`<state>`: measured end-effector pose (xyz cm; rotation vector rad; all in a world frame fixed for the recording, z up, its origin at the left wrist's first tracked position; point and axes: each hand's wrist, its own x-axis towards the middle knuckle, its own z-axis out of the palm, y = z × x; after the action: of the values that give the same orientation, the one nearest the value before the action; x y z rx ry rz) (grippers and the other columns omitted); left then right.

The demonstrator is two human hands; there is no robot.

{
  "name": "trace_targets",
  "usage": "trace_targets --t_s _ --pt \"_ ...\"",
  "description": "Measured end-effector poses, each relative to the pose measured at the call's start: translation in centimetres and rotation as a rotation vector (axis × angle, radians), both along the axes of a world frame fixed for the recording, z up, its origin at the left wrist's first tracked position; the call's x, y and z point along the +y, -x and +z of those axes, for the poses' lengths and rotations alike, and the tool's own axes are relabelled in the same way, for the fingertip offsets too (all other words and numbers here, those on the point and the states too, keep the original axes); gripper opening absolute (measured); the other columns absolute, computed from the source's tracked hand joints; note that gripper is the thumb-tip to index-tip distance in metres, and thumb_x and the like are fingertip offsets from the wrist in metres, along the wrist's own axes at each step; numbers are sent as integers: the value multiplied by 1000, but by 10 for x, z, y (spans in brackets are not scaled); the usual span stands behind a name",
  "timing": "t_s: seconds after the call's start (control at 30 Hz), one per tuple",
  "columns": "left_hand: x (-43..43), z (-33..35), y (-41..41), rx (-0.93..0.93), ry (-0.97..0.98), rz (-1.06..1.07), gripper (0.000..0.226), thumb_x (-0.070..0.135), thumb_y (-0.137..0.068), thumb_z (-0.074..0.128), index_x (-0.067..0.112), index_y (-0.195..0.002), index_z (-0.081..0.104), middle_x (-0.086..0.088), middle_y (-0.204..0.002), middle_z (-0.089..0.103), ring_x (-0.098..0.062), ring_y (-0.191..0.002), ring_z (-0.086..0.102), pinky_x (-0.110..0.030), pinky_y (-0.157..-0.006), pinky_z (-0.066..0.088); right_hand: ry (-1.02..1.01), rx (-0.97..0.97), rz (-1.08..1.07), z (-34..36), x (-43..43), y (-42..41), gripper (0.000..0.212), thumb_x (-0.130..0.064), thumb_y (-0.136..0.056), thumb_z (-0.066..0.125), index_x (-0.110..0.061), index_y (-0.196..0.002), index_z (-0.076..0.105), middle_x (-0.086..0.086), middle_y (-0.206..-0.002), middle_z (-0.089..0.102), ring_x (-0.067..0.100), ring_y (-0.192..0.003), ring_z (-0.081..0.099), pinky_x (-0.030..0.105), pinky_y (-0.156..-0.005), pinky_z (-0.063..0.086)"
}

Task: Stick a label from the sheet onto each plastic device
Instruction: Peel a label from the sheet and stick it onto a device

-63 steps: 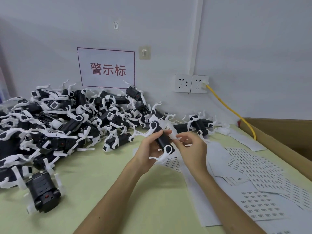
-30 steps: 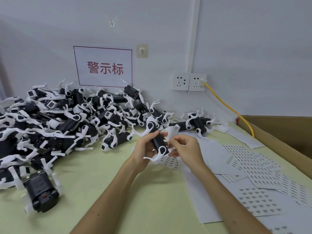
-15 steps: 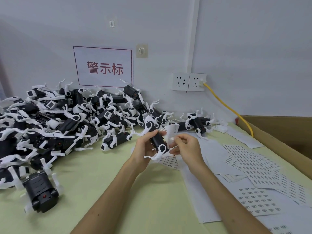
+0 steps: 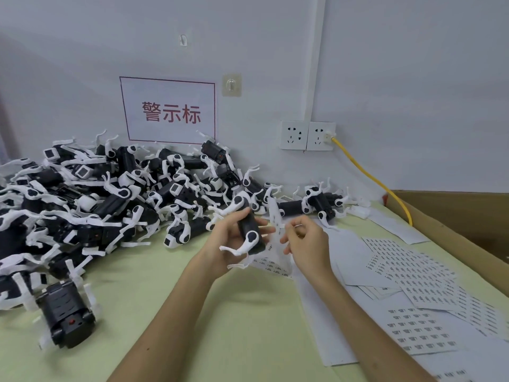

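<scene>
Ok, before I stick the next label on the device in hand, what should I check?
1. Device held firm: ok. The left hand grips the black device.
2. Label picked up: cannot tell. The right hand has thumb and forefinger pinched together, but any label there is too small to see.
3. Labels in reach: ok. A paper strip stands between the hands, and more label sheets lie to the right.
4. Face to be labelled turned toward the right hand: cannot tell.
</scene>
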<state>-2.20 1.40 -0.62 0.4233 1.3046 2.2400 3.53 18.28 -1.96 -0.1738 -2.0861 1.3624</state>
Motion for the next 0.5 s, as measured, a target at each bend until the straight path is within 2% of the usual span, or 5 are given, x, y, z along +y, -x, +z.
trace_targets --t_s 0.17,0.27,0.37,0.5 --pt "5 -1 -3 -13 28 -37 45 42 -85 65 -1 -97 76 -30 -122 68 -35 -101 70 -39 -96 54 -88 15 12 0 0 1 23 -14 -98 57 -25 -77 55 -5 -64 69 6 -42 58 13 -48 43" --pt "1 1 -6 6 7 -49 47 42 -88 64 -1 -107 68 -27 -125 68 -31 -97 71 -34 -86 59 -151 33 22 -1 -1 0 28 -12 -97 59 -30 -76 54 -7 -66 66 7 -41 57 17 -47 44" --pt "1 2 -8 13 -5 -20 46 41 -89 62 -1 -107 69 -26 -126 68 -32 -95 71 -32 -78 60 -223 54 27 -2 -2 -1 26 -14 -96 61 -31 -77 56 -9 -71 64 12 -49 61 24 -52 47" --pt "2 2 -7 22 -21 0 44 41 -92 59 1 -104 70 -25 -127 68 -32 -94 71 -34 -87 58 -225 63 35 -2 -1 1 26 -13 -95 63 -36 -83 63 -8 -76 66 11 -57 64 15 -53 40"
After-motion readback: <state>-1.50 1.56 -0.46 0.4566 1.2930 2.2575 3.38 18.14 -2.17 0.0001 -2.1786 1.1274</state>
